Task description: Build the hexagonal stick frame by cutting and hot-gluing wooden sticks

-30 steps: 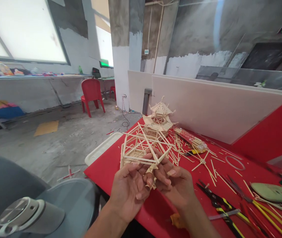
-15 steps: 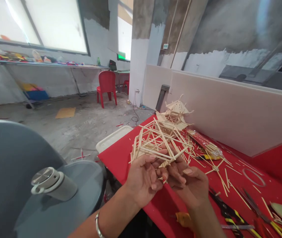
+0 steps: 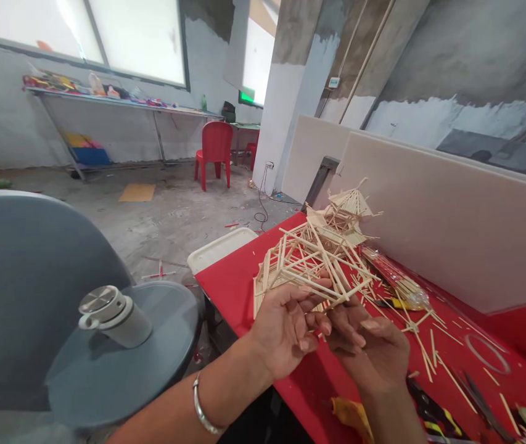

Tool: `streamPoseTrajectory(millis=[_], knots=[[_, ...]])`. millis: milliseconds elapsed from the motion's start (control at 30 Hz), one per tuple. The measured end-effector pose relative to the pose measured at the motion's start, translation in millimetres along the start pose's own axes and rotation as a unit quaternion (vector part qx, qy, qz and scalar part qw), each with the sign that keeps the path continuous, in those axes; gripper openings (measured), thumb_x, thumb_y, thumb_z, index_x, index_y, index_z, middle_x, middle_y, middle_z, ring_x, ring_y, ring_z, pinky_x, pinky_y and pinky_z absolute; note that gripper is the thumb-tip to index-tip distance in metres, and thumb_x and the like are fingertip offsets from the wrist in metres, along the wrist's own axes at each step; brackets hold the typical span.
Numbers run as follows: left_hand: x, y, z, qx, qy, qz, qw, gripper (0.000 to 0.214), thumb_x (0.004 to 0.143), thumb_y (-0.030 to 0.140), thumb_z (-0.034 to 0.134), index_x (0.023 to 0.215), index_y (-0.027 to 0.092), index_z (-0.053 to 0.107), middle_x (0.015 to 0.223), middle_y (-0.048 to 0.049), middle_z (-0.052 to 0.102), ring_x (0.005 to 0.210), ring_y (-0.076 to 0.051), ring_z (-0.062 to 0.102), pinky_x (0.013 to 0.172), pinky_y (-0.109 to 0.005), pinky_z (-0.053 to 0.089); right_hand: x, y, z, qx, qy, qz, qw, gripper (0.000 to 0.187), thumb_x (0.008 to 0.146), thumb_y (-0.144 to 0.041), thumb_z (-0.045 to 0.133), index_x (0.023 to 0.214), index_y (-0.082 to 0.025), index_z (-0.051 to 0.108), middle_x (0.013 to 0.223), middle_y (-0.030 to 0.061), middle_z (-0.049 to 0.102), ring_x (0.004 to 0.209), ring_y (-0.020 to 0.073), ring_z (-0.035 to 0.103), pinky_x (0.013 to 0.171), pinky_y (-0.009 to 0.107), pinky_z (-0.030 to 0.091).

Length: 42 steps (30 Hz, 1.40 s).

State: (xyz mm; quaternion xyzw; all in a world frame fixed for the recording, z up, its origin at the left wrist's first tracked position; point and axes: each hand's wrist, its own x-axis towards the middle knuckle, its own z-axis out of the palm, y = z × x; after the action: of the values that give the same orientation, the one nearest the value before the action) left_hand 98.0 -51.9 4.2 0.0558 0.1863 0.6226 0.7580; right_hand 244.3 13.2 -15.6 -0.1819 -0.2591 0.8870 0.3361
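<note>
Both my hands hold up a pale open frame of thin wooden sticks (image 3: 311,262) above the near left part of a red table (image 3: 230,287). My left hand (image 3: 285,327) grips its near lower edge, fingers curled, a metal bangle on the wrist. My right hand (image 3: 373,348) pinches the frame's lower right sticks from beneath. Behind the frame stands a small stick-built pagoda model (image 3: 348,213).
Loose sticks (image 3: 422,345) and a wrapped stick bundle (image 3: 394,277) lie on the table before a white partition (image 3: 452,209). A ring (image 3: 489,353) and hand tools (image 3: 433,413) sit right. A grey chair (image 3: 26,290) bearing a metal cup (image 3: 115,314) stands left; a white tray (image 3: 221,246) abuts the table.
The view has swung to the left and down, so the chair fills more of the left. My hands keep the same grip on the stick frame, which has tilted slightly.
</note>
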Motion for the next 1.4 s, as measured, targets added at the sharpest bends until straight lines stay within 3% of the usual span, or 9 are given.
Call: streamPoseTrajectory(millis=[433,667,1067,1233,1400], knots=[[-0.2,0.9,0.1,0.013,0.002,0.000,1.000,0.046,0.075,0.023,0.047,0.116,0.011,0.064,0.107,-0.0128,0.068,0.052,-0.011,0.060,0.029,-0.015,0.026,-0.3,-0.1,-3.6,0.010,-0.016,0.007,1.000,0.051,0.060,-0.019,0.057,0.110,-0.029,0.064,0.054,-0.0024,0.039,0.050,0.0096,0.026,0.045,0.016,0.029],[-1.1,-0.2,0.2,0.014,0.000,0.009,1.000,0.045,0.075,0.020,0.047,0.116,0.010,0.064,0.080,-0.0065,0.066,0.053,-0.012,0.060,0.030,-0.015,0.027,1.0,-0.6,-3.0,-0.005,-0.024,0.003,1.000,0.040,0.062,-0.021,0.056,0.100,-0.025,0.066,0.053,-0.0027,0.037,0.050,0.0097,0.025,0.045,0.017,0.031],[0.7,0.9,0.1,0.040,-0.004,-0.008,0.999,0.049,0.078,0.022,0.044,0.122,0.011,0.060,0.065,-0.0070,0.062,0.052,-0.014,0.060,0.029,-0.015,0.025,-0.5,-2.6,-5.2,-0.016,-0.013,0.002,1.000,0.051,0.062,-0.020,0.056,0.112,-0.028,0.064,0.055,-0.0015,0.039,0.053,0.0117,0.034,0.045,0.019,0.032],[-0.6,3.7,2.6,0.030,-0.003,-0.006,1.000,0.048,0.077,0.021,0.045,0.121,0.012,0.061,0.070,-0.0060,0.063,0.051,-0.013,0.059,0.029,-0.014,0.024,0.2,-2.8,-5.1,-0.010,-0.029,0.010,0.999,0.047,0.063,-0.019,0.055,0.108,-0.027,0.066,0.056,-0.0021,0.041,0.050,0.0089,0.027,0.044,0.016,0.031],[0.0,6.8,5.9,0.023,-0.022,-0.007,0.999,0.045,0.077,0.022,0.045,0.115,0.008,0.065,0.068,-0.0061,0.062,0.051,-0.012,0.059,0.029,-0.014,0.026,2.0,-2.2,-2.3,0.001,-0.042,0.004,0.999,0.056,0.064,-0.017,0.054,0.118,-0.027,0.061,0.056,-0.0033,0.041,0.048,0.0083,0.025,0.043,0.015,0.031]])
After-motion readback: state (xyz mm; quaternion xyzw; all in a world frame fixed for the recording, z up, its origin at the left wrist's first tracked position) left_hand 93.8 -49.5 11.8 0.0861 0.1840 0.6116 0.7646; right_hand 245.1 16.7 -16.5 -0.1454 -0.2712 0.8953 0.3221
